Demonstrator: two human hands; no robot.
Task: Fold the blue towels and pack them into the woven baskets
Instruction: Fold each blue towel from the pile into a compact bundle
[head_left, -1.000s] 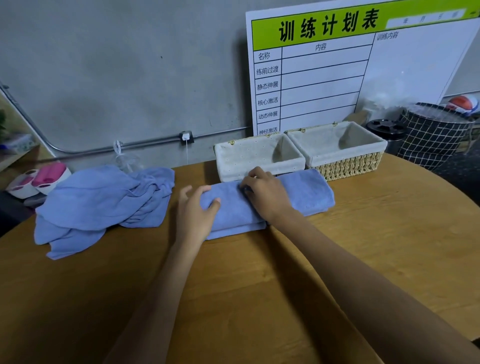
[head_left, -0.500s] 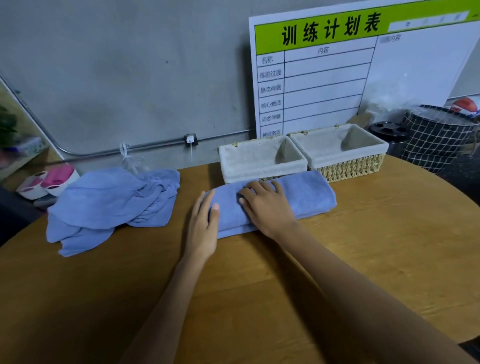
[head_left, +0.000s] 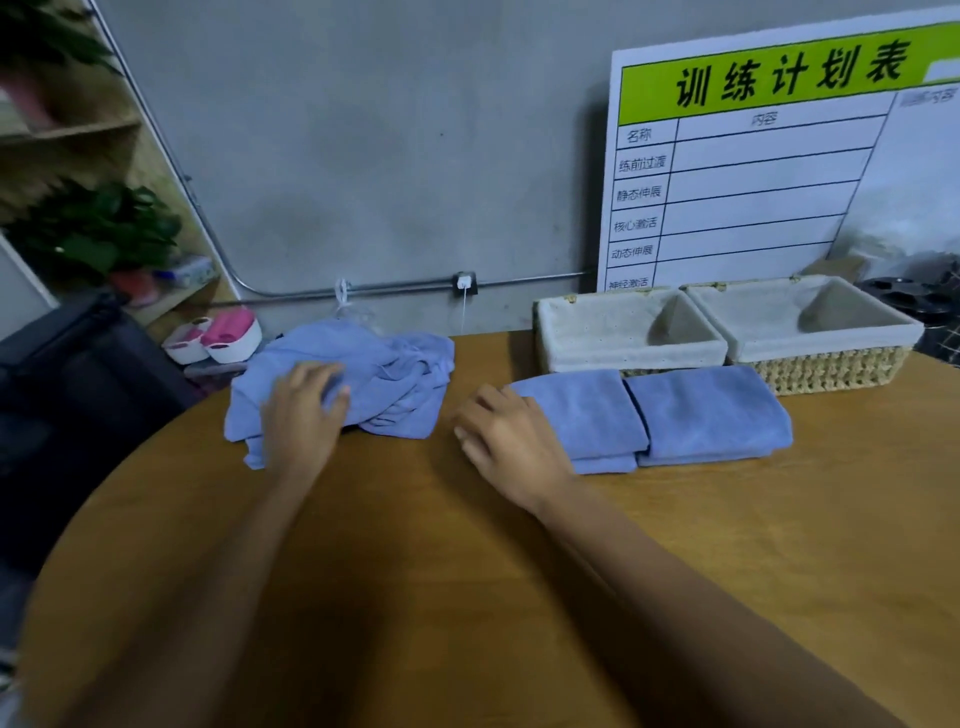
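The folded towel (head_left: 649, 415) lay on the wooden table (head_left: 727, 545), just in front of two lined woven baskets (head_left: 631, 332) standing side by side near the wall. The right hand (head_left: 506, 436) rested at its left end, fingers loosely curled and gripping nothing. Farther left, a crumpled heap of blue towels (head_left: 374, 379) sat near the table's edge, and the left hand (head_left: 304, 410) lay on it, fingers bent into the cloth, though whether they actually gripped it I could not tell. A chart board (head_left: 753, 166) leaned against the wall behind the baskets.
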